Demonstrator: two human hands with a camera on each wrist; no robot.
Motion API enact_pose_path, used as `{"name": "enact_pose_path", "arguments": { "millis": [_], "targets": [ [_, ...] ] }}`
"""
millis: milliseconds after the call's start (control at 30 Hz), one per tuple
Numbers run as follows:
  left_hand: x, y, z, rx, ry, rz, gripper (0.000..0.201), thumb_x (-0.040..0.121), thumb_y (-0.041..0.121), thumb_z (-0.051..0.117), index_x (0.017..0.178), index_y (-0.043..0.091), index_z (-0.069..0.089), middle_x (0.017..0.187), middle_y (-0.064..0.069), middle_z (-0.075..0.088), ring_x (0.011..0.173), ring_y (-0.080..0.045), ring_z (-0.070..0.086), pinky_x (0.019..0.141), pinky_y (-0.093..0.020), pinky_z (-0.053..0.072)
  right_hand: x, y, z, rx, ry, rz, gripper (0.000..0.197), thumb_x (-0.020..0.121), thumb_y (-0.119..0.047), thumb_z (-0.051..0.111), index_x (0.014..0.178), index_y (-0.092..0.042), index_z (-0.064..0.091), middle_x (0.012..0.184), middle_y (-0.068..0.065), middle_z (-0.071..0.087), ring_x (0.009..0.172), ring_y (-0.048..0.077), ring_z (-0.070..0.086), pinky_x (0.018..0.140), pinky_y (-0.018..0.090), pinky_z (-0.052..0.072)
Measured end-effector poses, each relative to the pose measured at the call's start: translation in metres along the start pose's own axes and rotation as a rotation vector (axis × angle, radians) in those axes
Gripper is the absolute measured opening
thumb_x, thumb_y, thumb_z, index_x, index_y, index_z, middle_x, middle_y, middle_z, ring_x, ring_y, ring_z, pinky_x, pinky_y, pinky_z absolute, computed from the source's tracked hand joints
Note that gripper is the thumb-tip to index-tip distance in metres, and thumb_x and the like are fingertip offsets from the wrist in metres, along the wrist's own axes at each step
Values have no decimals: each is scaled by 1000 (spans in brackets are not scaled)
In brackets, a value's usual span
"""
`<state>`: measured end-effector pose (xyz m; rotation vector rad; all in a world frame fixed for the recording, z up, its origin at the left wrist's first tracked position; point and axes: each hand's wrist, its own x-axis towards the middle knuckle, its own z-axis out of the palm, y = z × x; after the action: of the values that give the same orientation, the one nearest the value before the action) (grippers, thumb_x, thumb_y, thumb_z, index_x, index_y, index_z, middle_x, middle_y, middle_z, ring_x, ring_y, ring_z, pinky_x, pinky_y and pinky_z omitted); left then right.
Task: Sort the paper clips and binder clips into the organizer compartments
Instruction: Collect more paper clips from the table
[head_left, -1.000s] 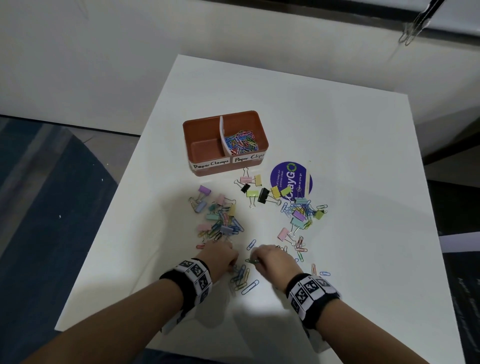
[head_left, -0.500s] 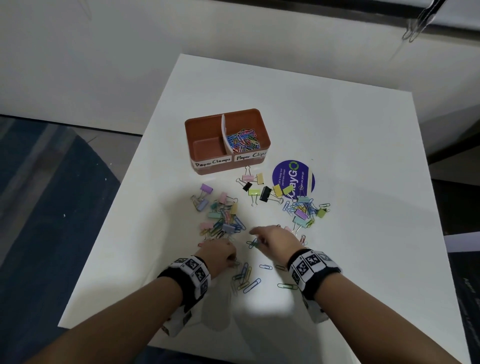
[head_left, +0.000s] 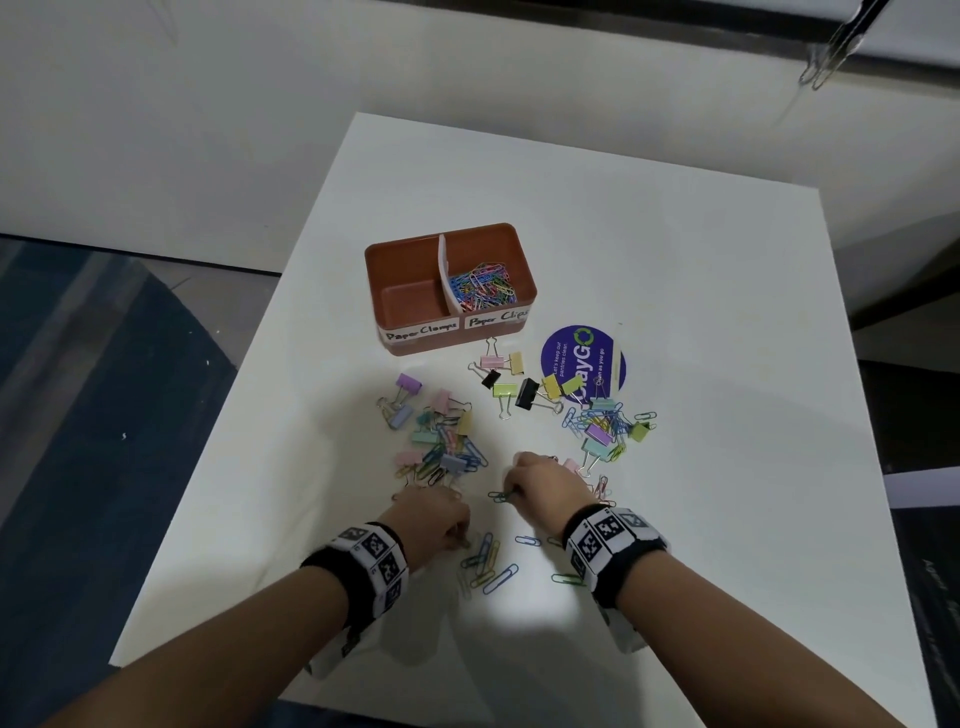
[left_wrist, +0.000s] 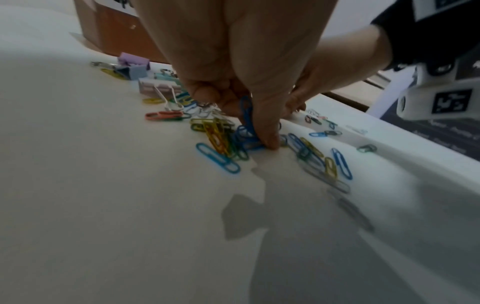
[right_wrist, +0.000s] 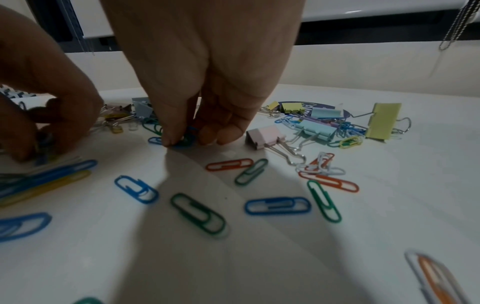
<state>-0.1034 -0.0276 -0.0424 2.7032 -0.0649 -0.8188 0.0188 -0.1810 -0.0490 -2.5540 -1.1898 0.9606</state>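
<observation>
Head view: looped wire paper clips (head_left: 488, 564), boxy organizer (head_left: 450, 287).

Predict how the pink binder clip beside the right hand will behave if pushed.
The pink binder clip rests on a flat face, so it would probably slide, not roll. Its wire handles lie among paper clips and may drag them.

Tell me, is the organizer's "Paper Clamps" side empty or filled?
Empty. In the head view the organizer's left compartment, labelled "Paper Clamps", shows only its bare brown floor, while the right one holds coloured paper clips.
</observation>
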Motion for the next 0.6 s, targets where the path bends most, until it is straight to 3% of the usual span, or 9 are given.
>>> {"name": "enact_pose_path", "arguments": {
  "millis": [167,300,467,600],
  "targets": [
    [10,4,-6,89,-85,-10,28,91,32,54,110,13,64,117,-8,58,110,-28,54,88,-34,42,-7,1,-2,-35,-39,8,15,87,-16,50,90,-16,65,101,4,65,93,28,62,79,37,53],
    [12,8,-5,184,-102,-21,23,89,12,52,110,11,62,118,-11,55,110,-32,53,89,-39,40,-13,0,1,-4,-28,26,14,90,-18,47,91,-17,61,99,5,65,91,28,62,76,36,53],
    [3,15,-4,228,-89,-45,22,89,8,50,110,10,56,120,-12,51,110,-33,50,93,-43,37,-11,-4,5,3,-42,69,20,90,-15,47,99,-15,65,105,7,62,94,30,62,81,35,53],
    [-2,22,-6,269,-79,-62,27,88,1,45,114,6,51,123,-15,50,113,-33,48,97,-44,34,-15,-1,8,53,-26,38,18,90,-15,49,95,-13,66,103,7,59,93,29,61,80,37,53]
  ]
}}
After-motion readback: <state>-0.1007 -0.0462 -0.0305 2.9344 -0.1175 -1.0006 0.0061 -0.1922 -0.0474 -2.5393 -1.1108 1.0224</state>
